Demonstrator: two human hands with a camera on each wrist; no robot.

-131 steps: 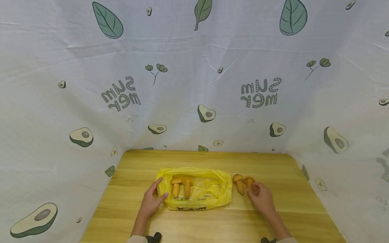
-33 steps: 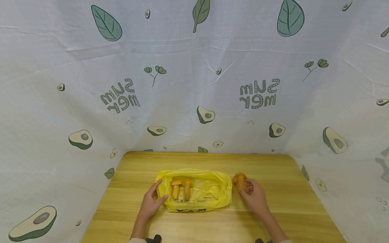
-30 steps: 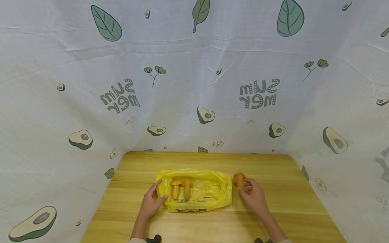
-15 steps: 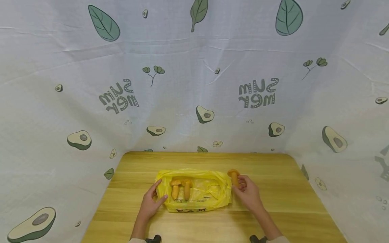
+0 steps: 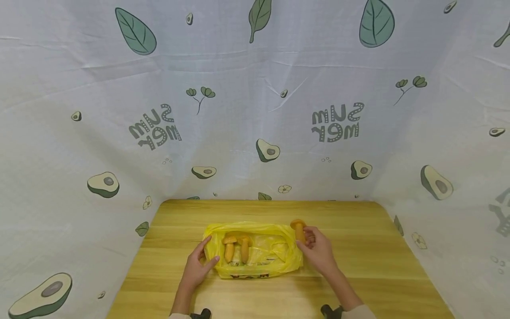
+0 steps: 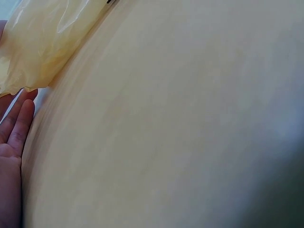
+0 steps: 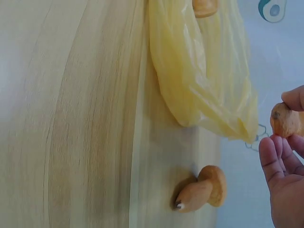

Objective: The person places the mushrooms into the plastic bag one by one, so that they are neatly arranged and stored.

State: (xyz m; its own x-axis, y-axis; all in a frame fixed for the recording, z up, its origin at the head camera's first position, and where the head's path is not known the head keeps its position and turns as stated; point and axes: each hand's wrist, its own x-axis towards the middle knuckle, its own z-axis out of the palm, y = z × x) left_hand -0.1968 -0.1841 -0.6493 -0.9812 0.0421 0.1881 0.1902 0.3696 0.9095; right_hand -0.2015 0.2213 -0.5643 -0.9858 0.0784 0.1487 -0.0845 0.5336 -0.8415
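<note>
A yellow plastic bag (image 5: 259, 269) lies mouth up on the wooden table, two orange mushrooms (image 5: 229, 250) side by side inside its left part. My left hand (image 5: 196, 269) holds the bag's left end, thumb over the near rim and fingers around the outer side. In the left wrist view several fingers (image 6: 21, 126) reach under the bag's film. My right hand (image 5: 317, 252) pinches a third mushroom (image 5: 299, 231) by its stem, cap up, above the bag's right rim. Below that hand another mushroom (image 7: 194, 195) lies on the table; the hand hides it in the head view.
The wooden table (image 5: 374, 261) extends on both sides and in front of the bag. A white cloth (image 5: 239, 124) printed with avocados and leaves hangs behind the table and along its sides.
My right hand first gripped the rightmost of two mushrooms beside the bag. It has since raised it and carried it left to the bag's right rim. My left hand has kept its place.
</note>
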